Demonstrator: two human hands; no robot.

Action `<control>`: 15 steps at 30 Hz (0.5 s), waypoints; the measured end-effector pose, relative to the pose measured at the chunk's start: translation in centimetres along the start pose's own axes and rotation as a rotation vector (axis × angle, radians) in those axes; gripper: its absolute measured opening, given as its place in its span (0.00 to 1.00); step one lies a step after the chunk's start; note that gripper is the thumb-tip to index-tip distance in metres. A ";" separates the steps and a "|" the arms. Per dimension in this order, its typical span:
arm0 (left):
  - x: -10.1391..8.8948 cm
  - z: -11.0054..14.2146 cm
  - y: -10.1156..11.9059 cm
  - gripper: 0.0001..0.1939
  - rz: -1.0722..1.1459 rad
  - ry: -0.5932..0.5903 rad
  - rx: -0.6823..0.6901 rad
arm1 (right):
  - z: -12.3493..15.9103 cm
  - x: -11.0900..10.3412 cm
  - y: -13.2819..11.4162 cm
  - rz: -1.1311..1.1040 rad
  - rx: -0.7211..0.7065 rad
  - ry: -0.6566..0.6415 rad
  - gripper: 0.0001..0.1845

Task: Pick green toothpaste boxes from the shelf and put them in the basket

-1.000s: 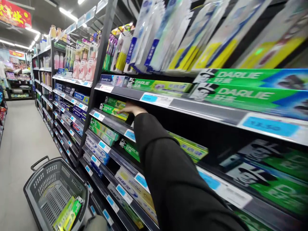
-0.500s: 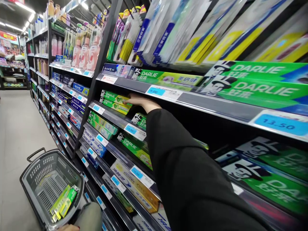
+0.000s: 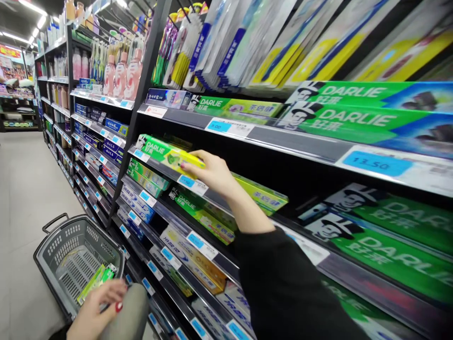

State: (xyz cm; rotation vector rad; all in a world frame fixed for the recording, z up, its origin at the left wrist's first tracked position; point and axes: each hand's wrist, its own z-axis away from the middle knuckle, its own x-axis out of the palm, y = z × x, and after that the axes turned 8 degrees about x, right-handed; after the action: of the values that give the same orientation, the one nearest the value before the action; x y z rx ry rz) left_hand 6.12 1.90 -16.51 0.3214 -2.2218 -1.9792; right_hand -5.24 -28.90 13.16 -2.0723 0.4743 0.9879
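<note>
From the head camera, your right hand (image 3: 214,174) is closed around one end of a green and yellow toothpaste box (image 3: 166,152), and the rest of the long box sticks out to the left, just above the front edge of the shelf (image 3: 161,171). You only have the very end of it, so the far end could dip down and the box could twist out of your grip. That far end is also close to the blue price tag (image 3: 141,155) on the shelf lip, and it could catch there and knock the tag loose. More green boxes (image 3: 148,174) sit on the shelf just below, and a dropped box could land on them and push them out of line. Your left hand (image 3: 97,304) is low down, resting on your knee (image 3: 129,311), beside the grey basket (image 3: 58,245); its fingers are bent, and it looks like it holds nothing, though part of it is hidden. The basket stands on the floor (image 3: 24,198) well below the box, with another green box (image 3: 95,282) in it, so a box let go up here could miss it and hit the floor
</note>
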 end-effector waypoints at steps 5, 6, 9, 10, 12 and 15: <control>-0.1 -3.6 9.1 0.47 0.406 0.155 0.469 | 14.4 0.5 0.9 -0.576 -0.018 -0.322 0.23; 0.0 -4.1 10.3 0.48 0.421 0.124 0.544 | 16.9 0.6 1.4 -0.645 0.028 -0.372 0.22; 0.9 -4.8 11.8 0.41 0.361 0.016 0.730 | 22.9 1.0 3.6 -0.782 0.167 -0.415 0.22; 1.6 -4.9 11.8 0.37 0.350 -0.012 0.772 | 24.5 1.0 4.5 -0.814 0.204 -0.396 0.22; 3.2 -4.8 11.4 0.31 0.347 -0.053 0.813 | 27.4 1.0 6.4 -0.891 0.245 -0.325 0.22; 6.0 -4.4 10.1 0.31 0.361 -0.080 0.809 | 30.9 1.9 8.8 -1.088 0.268 -0.107 0.24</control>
State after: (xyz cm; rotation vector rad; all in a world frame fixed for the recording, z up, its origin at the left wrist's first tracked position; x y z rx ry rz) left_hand 0.81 -2.82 -6.13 -0.0854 -2.7834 -0.8709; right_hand -24.47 -10.42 -4.94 -1.6327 -0.5310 0.3319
